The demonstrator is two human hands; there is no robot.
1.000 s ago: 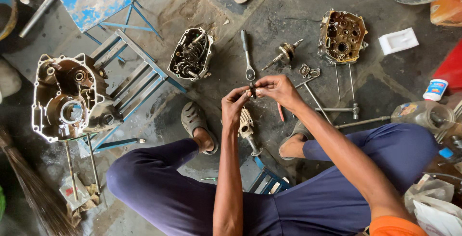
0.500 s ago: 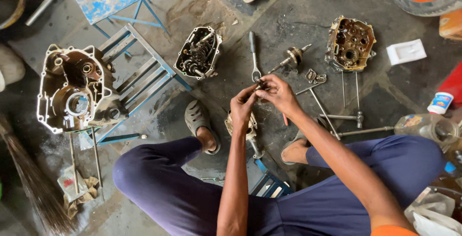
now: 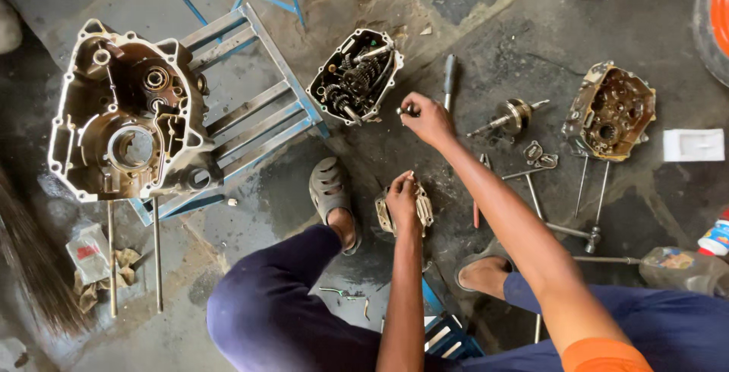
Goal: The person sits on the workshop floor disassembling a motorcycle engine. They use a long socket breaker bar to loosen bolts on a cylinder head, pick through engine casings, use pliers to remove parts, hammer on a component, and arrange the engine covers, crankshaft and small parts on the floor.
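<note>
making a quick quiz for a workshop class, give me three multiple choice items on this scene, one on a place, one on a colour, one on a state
1. Where does the left hand rest?
A. on the small metal part on the floor between the feet
B. on the big crankcase half
C. on the plastic bottle

2. What colour is the frame of the metal stand on the floor?
A. red
B. blue
C. yellow

3. What is the right hand doing?
A. lying flat and empty on the floor
B. pinching a small dark piece in its fingertips beside the gear-filled engine case
C. gripping the broom

Answers:
1 A, the fingers lie on the pale part, by the sandal.
2 B, its bars are painted blue.
3 B, thumb and fingers close on the piece, next to the case's rim.
</note>
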